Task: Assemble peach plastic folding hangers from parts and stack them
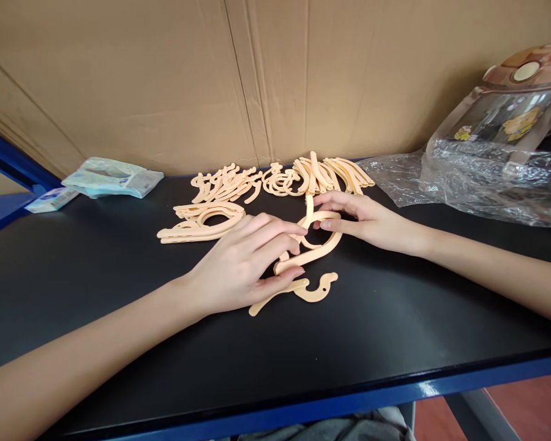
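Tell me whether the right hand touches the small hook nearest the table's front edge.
Apart. The head view shows black tabletop between the right hand and the small hook.

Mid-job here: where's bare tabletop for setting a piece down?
A wide free patch of black tabletop lies between the loose hook and blue front edge. Another, at left, separates the soft packets from the left forearm. Crowded: the back, with peach piles and crumpled plastic, and the middle, around the looped piece, left hand and right hand.

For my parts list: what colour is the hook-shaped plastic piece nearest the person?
The hook-shaped piece is pale peach, clearest in the head view.
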The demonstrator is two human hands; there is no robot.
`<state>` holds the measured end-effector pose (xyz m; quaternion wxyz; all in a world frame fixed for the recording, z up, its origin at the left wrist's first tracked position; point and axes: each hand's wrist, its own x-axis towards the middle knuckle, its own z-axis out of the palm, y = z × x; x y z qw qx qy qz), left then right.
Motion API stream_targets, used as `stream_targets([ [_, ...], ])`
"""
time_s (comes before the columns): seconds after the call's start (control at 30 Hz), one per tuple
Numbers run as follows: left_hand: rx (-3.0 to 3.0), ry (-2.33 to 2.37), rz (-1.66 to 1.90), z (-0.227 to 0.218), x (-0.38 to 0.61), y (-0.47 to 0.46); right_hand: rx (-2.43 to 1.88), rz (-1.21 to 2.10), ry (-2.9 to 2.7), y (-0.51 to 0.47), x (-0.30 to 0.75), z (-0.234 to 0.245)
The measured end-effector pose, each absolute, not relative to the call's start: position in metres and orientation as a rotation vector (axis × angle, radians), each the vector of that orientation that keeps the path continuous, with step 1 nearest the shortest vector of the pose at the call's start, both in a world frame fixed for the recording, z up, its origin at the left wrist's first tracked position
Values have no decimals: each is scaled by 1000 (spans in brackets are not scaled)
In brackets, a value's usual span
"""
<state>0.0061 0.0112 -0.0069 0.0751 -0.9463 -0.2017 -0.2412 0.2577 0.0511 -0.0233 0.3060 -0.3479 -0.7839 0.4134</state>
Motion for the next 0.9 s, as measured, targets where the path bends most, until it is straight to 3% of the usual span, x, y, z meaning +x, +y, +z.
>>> stream_targets([
  [0.27,-2560,-352,-481,-3,6,6,-983,1060,-1999,55,259,-23],
  [0.9,-2713,-521,-522,-6,6,9,-1004,1262,-1848,51,258,-12],
])
